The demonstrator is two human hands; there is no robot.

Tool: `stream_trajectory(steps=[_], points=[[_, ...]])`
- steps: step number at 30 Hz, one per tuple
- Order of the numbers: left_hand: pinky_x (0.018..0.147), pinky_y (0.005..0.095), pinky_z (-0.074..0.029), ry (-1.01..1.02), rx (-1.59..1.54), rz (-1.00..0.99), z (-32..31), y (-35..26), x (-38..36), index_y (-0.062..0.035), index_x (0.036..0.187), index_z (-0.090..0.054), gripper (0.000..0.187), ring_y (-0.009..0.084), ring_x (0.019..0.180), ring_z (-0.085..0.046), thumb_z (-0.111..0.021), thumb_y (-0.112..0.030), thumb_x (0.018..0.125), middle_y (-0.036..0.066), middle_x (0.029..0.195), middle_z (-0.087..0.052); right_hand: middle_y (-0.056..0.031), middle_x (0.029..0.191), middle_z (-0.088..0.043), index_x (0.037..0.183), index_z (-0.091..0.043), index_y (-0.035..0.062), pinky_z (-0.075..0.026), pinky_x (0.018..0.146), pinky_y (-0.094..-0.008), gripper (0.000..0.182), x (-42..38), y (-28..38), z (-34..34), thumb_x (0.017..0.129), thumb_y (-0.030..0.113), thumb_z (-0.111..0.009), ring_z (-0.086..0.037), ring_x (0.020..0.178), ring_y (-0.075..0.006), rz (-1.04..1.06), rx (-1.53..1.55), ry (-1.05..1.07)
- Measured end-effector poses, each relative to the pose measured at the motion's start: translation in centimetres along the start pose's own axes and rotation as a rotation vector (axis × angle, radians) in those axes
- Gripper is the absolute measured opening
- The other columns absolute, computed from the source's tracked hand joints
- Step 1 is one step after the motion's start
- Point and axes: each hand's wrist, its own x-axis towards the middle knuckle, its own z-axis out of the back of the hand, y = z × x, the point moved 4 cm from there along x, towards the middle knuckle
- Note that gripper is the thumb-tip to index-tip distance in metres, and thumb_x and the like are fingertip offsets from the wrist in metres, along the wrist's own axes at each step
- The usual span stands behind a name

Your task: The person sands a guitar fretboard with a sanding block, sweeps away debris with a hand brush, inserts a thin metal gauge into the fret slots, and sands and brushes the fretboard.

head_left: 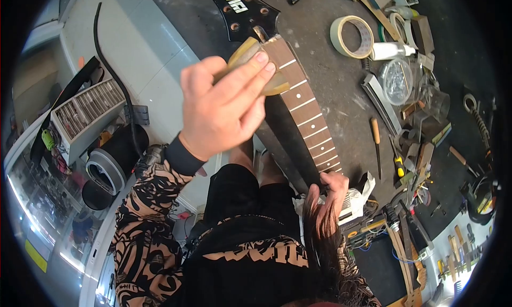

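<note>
A guitar neck (305, 107) with a brown fretboard and white dot inlays runs diagonally from its black headstock (242, 11), lettered in white, down toward my right side. My left hand (224, 102) holds a bent yellowish-brown pad with a grey face (276, 85), possibly sandpaper. Two fingers press it against the fretboard near the nut end. My right hand (332, 195) is closed around the neck lower down, its thumb on the near side. Long hair hides part of that hand, and the guitar's lower end is mostly out of sight.
On the dark workbench (341, 102) lie a tape roll (352, 37), a white bottle (392, 50), a round clear container (396, 81), a wooden-handled file (376, 139) and a yellow-handled screwdriver (399, 166). Crumpled white paper (364, 199) is beside my right hand. Several tools crowd the far right.
</note>
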Motion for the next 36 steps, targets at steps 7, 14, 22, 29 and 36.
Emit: stream_trajectory(steps=[7,14,22,29,36], points=[[0.096,0.0426,-0.044,0.129,-0.095,-0.07,-1.5,-6.7,-3.3,-0.016,0.139,-0.088,0.052,0.0229,0.11,-0.058,-0.084,-0.017,0.088,-0.011,0.146,-0.08,-0.0214,0.128,-0.067,0.141,-0.065,0.004,-0.053,0.108,-0.0526,0.052,-1.4,-0.1,1.2,0.094,-0.011,-0.079,-0.066,0.118,-0.0413,-0.018,0.034,-0.025],[0.093,0.0506,-0.046,0.164,-0.196,-0.134,-3.6,-16.9,-6.5,-0.007,0.141,-0.083,0.053,0.0292,0.116,-0.06,-0.083,-0.023,0.09,-0.001,0.137,-0.075,-0.0209,0.125,-0.066,0.141,-0.065,0.0035,-0.053,0.108,-0.0508,0.053,-5.6,-2.5,3.8,0.092,-0.013,-0.077,-0.065,0.116,-0.041,-0.005,-0.026,-0.073],[0.095,0.0485,-0.044,0.063,0.166,-0.041,-3.9,-18.3,-5.4,-0.0135,0.131,-0.088,0.036,0.028,0.112,-0.063,-0.078,-0.022,0.098,-0.001,0.136,-0.079,-0.0218,0.123,-0.065,0.139,-0.065,0.0022,-0.052,0.107,-0.0502,0.048,-15.6,-8.2,8.5,0.094,-0.011,-0.075,-0.064,0.115,-0.0417,-0.07,-0.029,-0.112],[0.103,0.0527,-0.043,0.202,0.08,-0.129,-5.7,-26.0,-9.5,-0.0213,0.131,-0.086,0.038,0.033,0.12,-0.06,-0.08,-0.021,0.093,-0.001,0.12,-0.079,-0.0215,0.125,-0.067,0.138,-0.066,0.0022,-0.053,0.106,-0.0511,0.049,-22.8,-12.4,10.5,0.092,-0.01,-0.075,-0.065,0.115,-0.0414,-0.11,0.039,-0.166],[0.1,0.0524,-0.044,0.291,-0.193,-0.282,-8.7,-37.6,-16.0,-0.0237,0.15,-0.08,0.058,0.0295,0.119,-0.063,-0.081,-0.022,0.092,-0.003,0.13,-0.079,-0.0208,0.123,-0.067,0.137,-0.067,0.0012,-0.055,0.099,-0.0477,0.046,-25.5,-13.5,10.9,0.092,-0.01,-0.075,-0.065,0.109,-0.0389,-0.132,0.102,-0.215]])
